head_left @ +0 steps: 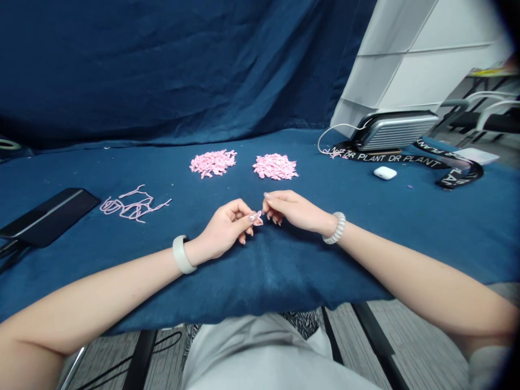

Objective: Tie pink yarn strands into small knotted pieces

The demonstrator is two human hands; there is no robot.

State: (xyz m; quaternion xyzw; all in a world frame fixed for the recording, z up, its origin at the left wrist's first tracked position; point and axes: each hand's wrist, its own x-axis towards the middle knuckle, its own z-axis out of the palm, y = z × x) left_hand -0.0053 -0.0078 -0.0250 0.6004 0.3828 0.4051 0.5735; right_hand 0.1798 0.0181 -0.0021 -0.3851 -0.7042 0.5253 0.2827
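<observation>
Your small pink piece [258,219] sits at the fingertips of your left hand [223,230], raised just above the near part of the blue cloth [264,271]. That hand pinches it between thumb and forefinger, the other fingers loosely curled. Your right hand [298,210] is just beside it, thumb and forefinger drawn together and the rest curled in; you cannot tell from this view whether those tips grip the piece too. A pale band [182,254] circles your left wrist, a coiled one [336,227] your right.

Beyond your hands lie two pink heaps, a left heap [213,163] and a right heap [275,167], set apart. Loose pink strands [116,205] lie to your left. At far right, a black strap [400,158] repeats "DR PLANT" in white capitals, beside a ribbed silver case [400,132].
</observation>
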